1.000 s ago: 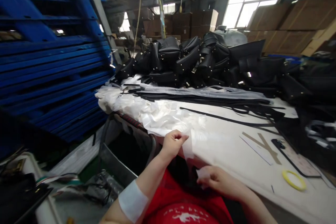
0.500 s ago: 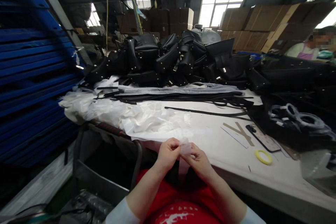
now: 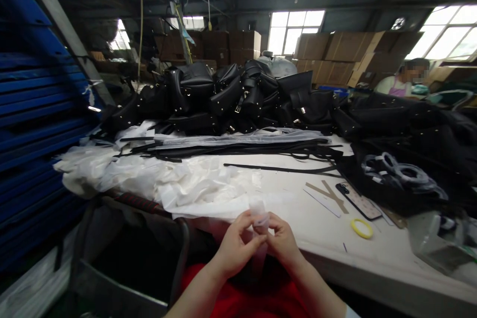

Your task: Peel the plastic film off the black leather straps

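Observation:
My left hand (image 3: 236,244) and my right hand (image 3: 282,240) meet at the near edge of the white table (image 3: 372,253). Both pinch a small clear plastic bag (image 3: 259,216) held upright between the fingertips. Part of the bag hangs down between my hands over my red shirt. Just beyond my hands lies a heap of crumpled clear plastic bags (image 3: 186,184).
Black straps (image 3: 242,141) lie across the table, with a pile of black leather bags (image 3: 238,94) behind. A yellow tape ring (image 3: 361,228), a phone (image 3: 358,200) and paper strips sit at the right. Blue pallets (image 3: 33,114) stand left. Another person (image 3: 400,82) is far right.
My right hand came up to join the left on the small bag, which now stands upright between the fingertips. The view has swung to the right and upward.

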{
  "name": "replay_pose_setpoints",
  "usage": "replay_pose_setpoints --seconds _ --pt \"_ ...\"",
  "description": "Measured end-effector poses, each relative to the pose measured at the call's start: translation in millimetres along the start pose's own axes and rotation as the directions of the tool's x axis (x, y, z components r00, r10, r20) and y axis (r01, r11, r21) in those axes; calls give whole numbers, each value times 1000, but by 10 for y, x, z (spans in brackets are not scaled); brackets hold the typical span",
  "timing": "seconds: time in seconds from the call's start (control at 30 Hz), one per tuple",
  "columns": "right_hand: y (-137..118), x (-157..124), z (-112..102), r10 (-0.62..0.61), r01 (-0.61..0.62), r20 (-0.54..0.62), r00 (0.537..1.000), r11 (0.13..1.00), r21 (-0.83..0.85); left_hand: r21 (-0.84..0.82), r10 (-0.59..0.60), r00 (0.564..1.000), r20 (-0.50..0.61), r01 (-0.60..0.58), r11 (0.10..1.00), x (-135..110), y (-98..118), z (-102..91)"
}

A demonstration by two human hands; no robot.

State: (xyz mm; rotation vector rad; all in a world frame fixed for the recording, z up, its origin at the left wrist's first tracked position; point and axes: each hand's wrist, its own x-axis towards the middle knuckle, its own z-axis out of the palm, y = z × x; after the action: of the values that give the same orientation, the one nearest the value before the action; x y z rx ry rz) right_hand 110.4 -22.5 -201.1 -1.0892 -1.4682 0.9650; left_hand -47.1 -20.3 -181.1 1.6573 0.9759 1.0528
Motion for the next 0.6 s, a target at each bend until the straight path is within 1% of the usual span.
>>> replay_pose_setpoints --seconds 0.07,0.1,0.17,0.2,0.3,0.37,0.4,0.43,0.47,0.5,0.53,0.6 --pt "26 -1 58 -38 38 -2 999 999 16 -96 -27 999 41 31 995 21 -75 81" --pt "39 -5 88 -53 53 -10 999 998 20 -128 -29 999 31 33 991 35 -119 117" --pt "54 -14 130 -65 65 0 998 998 13 -153 -42 998 -35 36 988 66 -205 158" --pt "54 -12 136 -69 69 30 997 998 1 -161 -61 995 -73 49 986 83 -243 155" --pt "50 97 69 -101 113 152 983 991 -69 -168 -139 974 -180 109 980 129 -336 38" --pt "85 320 -51 -114 145 179 977 975 -170 -126 -179 955 -238 153 980 153 -389 -109" --pt "125 484 -131 -93 138 171 981 952 -272 -99 -196 946 -258 176 979 163 -416 -190" --pt "183 677 -222 -55 112 152 987 910 -399 -77 -214 937 -276 200 977 169 -444 -269" --pt "257 890 -320 -6 69 121 993 846 -529 -64 -231 931 -283 222 973 172 -472 -342" --pt "343 1110 -421 61 10 83 995 745 -667 -60 -246 926 -285 239 969 173 -501 -405" --pt "437 1327 -521 97 -36 41 994 677 -735 -60 -256 924 -286 249 967 172 -528 -458" --pt "632 1706 -693 135 -97 -23 991 576 -812 -64 -267 924 -273 259 964 166 -577 -527"
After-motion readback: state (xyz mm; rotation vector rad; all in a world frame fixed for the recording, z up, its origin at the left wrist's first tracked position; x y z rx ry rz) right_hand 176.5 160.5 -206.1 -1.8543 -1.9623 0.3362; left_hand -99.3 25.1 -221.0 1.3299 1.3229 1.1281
